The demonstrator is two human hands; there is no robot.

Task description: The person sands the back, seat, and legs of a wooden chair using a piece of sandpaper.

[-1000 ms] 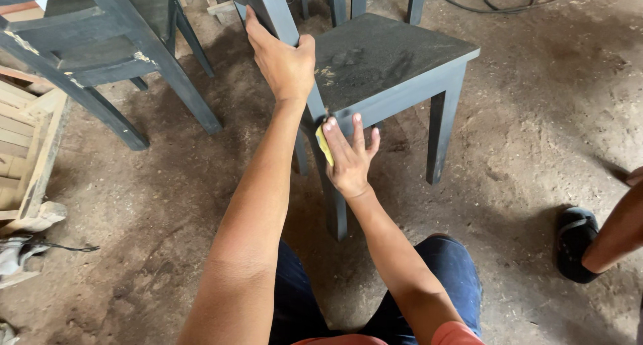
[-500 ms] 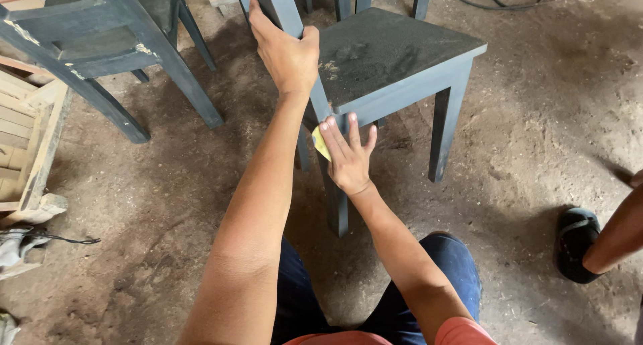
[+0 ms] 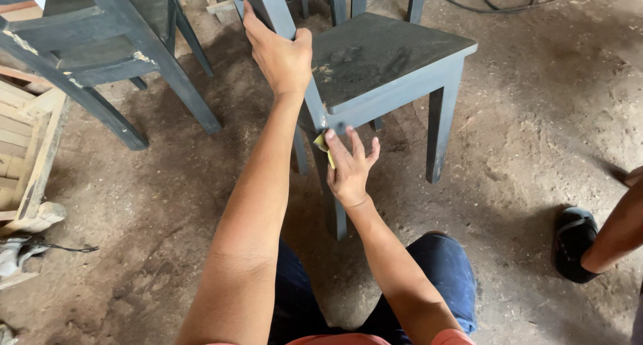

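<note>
Clamped around the back post of the dark grey chair (image 3: 388, 57), the left hand (image 3: 281, 53) hasn't shifted, while the right hand (image 3: 349, 167), fingers spread flat over a yellow sanding pad (image 3: 323, 146) (mostly hidden), has slid slightly up the rear leg toward the seat corner.

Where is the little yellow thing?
In the head view, mid-frame, the yellow piece is under the right hand, pressed against the grey chair's leg just below the seat.
</note>
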